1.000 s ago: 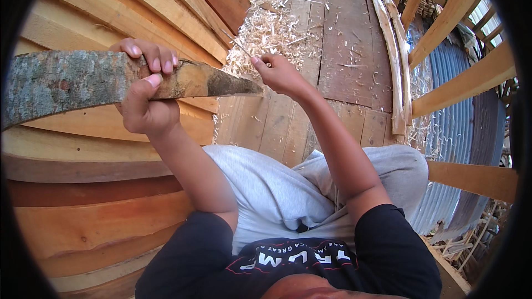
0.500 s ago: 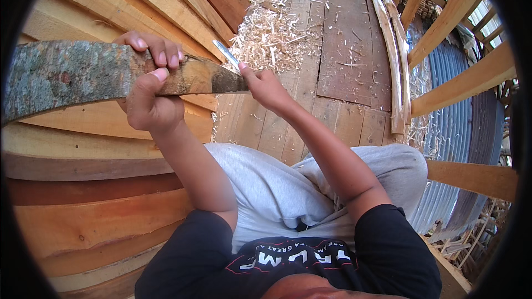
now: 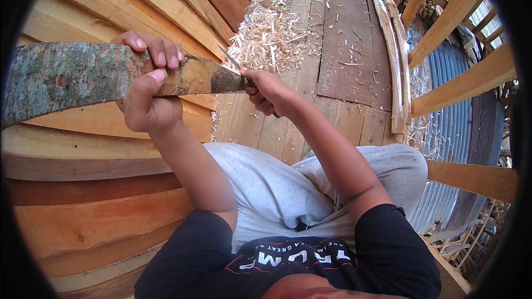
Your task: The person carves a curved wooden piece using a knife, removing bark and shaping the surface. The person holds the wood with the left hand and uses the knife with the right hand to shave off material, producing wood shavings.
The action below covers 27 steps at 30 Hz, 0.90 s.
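Note:
A thick wooden slab (image 3: 72,75) with rough grey-green bark reaches in from the left, its right end bare, brown and narrower. My left hand (image 3: 152,86) grips it near the middle, the thumb on the near side and the fingers curled over the far edge. At the slab's right tip my right hand (image 3: 269,91) is closed round the handle of a knife (image 3: 230,58). The thin blade points up and left, past the slab's far edge. Most of the handle is hidden in my fist.
Pale wood shavings (image 3: 271,33) lie heaped on the plank floor (image 3: 332,116) beyond the slab. Overlapping boards (image 3: 100,210) line the left. Two long peeled poles (image 3: 396,61) lie to the right, beside a wooden railing (image 3: 471,80) and corrugated metal sheets (image 3: 443,122).
My right wrist has turned, so the curled fingers now show and the knife blade appears narrower, nearly edge-on. My left hand and the slab have barely moved.

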Available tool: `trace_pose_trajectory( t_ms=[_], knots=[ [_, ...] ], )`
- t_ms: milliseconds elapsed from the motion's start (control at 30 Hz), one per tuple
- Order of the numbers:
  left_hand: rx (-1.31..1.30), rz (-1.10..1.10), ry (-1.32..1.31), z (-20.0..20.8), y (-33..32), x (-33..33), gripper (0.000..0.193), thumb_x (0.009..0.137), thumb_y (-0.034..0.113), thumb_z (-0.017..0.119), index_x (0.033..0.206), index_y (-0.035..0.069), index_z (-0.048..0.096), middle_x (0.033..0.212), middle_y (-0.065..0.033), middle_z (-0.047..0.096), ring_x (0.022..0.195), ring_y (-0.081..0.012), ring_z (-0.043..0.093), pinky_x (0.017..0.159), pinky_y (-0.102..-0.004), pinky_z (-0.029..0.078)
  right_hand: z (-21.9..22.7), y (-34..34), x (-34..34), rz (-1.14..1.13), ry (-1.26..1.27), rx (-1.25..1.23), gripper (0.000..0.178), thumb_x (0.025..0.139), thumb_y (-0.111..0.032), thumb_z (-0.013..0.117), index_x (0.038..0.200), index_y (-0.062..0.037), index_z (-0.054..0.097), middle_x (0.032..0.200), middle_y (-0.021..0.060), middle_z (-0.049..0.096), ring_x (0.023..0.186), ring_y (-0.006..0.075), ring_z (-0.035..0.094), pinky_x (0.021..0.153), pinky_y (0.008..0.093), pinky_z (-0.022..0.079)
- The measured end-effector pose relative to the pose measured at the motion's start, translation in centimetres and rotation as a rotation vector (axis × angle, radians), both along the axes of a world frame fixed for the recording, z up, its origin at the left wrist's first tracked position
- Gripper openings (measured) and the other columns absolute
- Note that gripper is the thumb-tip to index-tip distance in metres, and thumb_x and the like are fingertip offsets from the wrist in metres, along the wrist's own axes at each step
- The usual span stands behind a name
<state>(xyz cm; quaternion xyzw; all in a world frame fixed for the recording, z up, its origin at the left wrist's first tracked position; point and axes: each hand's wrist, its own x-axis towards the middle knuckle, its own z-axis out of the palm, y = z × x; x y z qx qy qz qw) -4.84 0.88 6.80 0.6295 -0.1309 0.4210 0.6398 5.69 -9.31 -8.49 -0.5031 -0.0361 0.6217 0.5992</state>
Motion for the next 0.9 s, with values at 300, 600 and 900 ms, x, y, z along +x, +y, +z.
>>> trace_pose_trajectory(
  t_ms=[300,600,900],
  knots=[
    [0.014,-0.001,0.016,0.0,-0.5,0.2,0.041,0.059,0.011,0.052,0.099,0.004,0.045,0.078,-0.0092,0.042,0.073,-0.0213,0.044,0.074,-0.0363,0.039,-0.3,-0.8,1.4,0.085,0.171,0.094,0.043,0.095,-0.046,0.044,0.064,-0.0186,0.034,0.05,-0.0086,0.023,0.039,0.0036,0.016,0.035,0.0238,0.009],
    [0.025,-0.007,0.021,0.0,-0.3,0.2,0.041,0.059,0.011,0.053,0.099,0.004,0.045,0.078,-0.0091,0.043,0.073,-0.0212,0.044,0.075,-0.0364,0.04,-0.9,-0.8,1.4,0.073,0.318,0.118,0.041,0.096,-0.045,0.043,0.066,-0.0183,0.034,0.051,-0.0092,0.024,0.04,0.0027,0.016,0.034,0.0221,0.009],
    [-0.011,0.005,0.003,-0.1,0.9,-0.4,0.04,0.06,0.011,0.052,0.099,0.005,0.045,0.077,-0.0085,0.043,0.072,-0.02,0.045,0.075,-0.0359,0.039,-6.6,-2.8,6.9,-0.298,0.336,-0.031,0.05,0.097,-0.051,0.04,0.06,-0.0215,0.025,0.049,-0.01,0.021,0.039,0.0052,0.015,0.034,0.0232,0.01]
  ],
)
